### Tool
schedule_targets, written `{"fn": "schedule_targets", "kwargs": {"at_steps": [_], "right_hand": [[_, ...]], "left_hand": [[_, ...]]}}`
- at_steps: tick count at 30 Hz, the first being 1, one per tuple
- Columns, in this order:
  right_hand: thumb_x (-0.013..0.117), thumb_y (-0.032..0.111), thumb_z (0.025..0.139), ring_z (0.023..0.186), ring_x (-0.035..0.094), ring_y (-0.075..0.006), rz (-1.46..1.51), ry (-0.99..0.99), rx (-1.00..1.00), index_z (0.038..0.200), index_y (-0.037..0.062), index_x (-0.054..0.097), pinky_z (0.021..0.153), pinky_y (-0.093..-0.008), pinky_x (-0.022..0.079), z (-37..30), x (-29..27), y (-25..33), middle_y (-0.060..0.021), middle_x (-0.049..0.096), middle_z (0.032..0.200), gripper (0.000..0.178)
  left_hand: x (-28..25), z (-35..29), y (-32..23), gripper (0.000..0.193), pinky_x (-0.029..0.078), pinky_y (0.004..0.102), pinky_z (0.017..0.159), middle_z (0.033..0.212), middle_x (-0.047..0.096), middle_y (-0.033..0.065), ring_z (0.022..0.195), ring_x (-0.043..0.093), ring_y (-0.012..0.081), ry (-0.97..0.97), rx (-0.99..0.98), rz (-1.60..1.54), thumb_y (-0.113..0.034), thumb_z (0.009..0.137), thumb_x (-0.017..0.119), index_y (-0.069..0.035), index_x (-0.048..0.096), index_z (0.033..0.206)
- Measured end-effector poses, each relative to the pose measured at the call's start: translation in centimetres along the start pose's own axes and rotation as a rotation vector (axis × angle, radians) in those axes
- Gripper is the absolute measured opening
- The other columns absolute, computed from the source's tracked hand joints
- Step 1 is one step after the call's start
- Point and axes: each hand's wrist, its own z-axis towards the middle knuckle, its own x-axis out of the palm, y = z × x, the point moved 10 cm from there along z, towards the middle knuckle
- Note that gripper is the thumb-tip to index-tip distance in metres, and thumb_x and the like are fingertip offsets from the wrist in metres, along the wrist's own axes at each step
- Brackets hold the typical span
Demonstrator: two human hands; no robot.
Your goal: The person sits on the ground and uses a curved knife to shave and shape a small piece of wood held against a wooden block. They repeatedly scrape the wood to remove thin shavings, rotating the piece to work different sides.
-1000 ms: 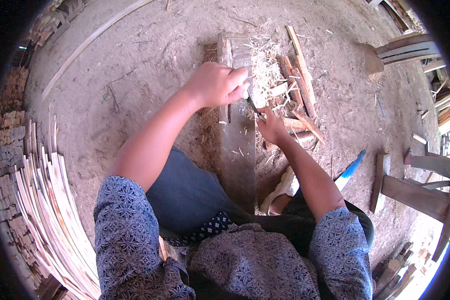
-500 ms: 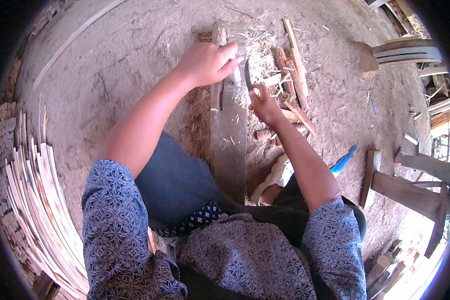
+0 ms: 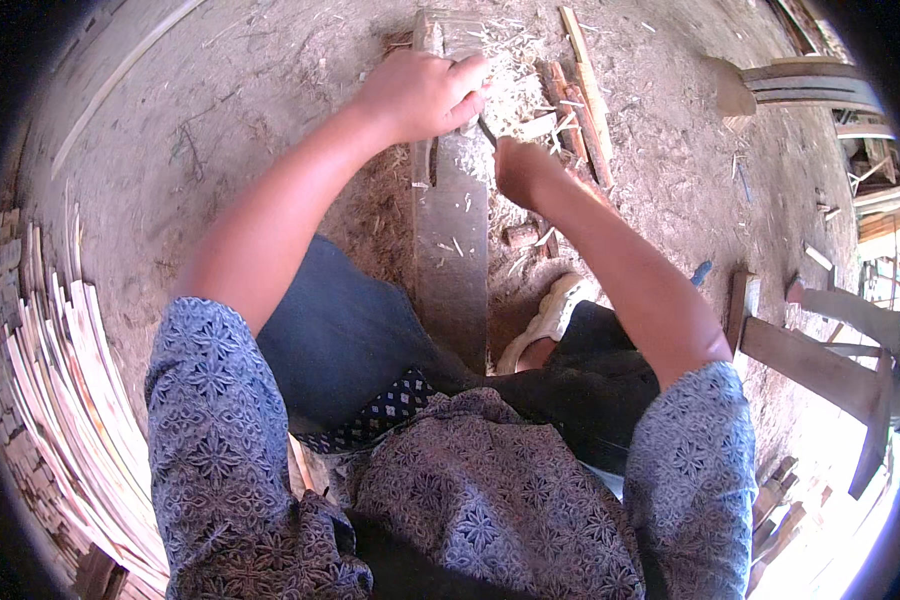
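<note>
Curled into a fist, the left hand (image 3: pixel 422 95) sits over the timber beam (image 3: pixel 450 255) at 12 o'clock, thumb and forefinger bent toward each other; what they pinch, if anything, is too small to tell. At 1 o'clock the right hand (image 3: pixel 526 172) is closed in a firm wrap, apparently round the hidden handle of a dark-bladed knife (image 3: pixel 487 131), whose narrow blade slants up toward the left fingertips. To my eye this is a whittling stroke, and it should go best with a shallow blade angle, the left fingertips tucked behind the edge, the right wrist firm, and the work braced on the beam so that each shaving comes off thin. Running from 12 toward 6 o'clock, the beam is grey and worn, slotted near the left hand, with a few slivers lying on it. Pale wood shavings (image 3: pixel 518 82) heap just beside its far right edge, with split sticks (image 3: pixel 577 112) beyond them at 1 o'clock. Around lies a bare dirt floor (image 3: pixel 280 110): long wood strips (image 3: pixel 85 390) bundled between 8 and 9, a pole (image 3: pixel 120 95) at 10, a wooden frame (image 3: pixel 815 370) just past 3, and a pale shoe (image 3: pixel 550 318) beside the beam, right of centre.
</note>
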Motion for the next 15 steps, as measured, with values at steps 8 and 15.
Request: {"fn": "schedule_targets", "kwargs": {"at_steps": [8, 15], "right_hand": [[0.043, 0.029, 0.103, 0.090, 0.067, -0.0520, 0.071, -0.131, -0.226, 0.105, -0.0054, 0.057, 0.082, -0.0569, 0.053, -0.3, 2.3, -1.6, -0.0324, 0.068, 0.101, 0.037], [0.044, 0.026, 0.103, 0.091, 0.069, -0.0492, 0.239, -0.155, 0.001, 0.108, -0.0024, 0.053, 0.084, -0.0574, 0.054, -3.3, -6.5, 2.4, -0.0332, 0.068, 0.094, 0.030]], "left_hand": [[0.7, 0.8, 1.4, 0.027, 0.053, 0.0486, 0.058, 0.070, 0.069, 0.0133, 0.066, 0.069, 0.0365, 0.089, -0.154, 0.007, -0.036, 0.100, 0.057, -0.009, 0.053, 0.095], [0.2, 0.2, 1.2, 0.027, 0.053, 0.0499, 0.058, 0.073, 0.069, 0.0144, 0.069, 0.069, 0.0383, 0.031, -0.106, 0.032, -0.036, 0.100, 0.056, -0.010, 0.054, 0.098]]}}
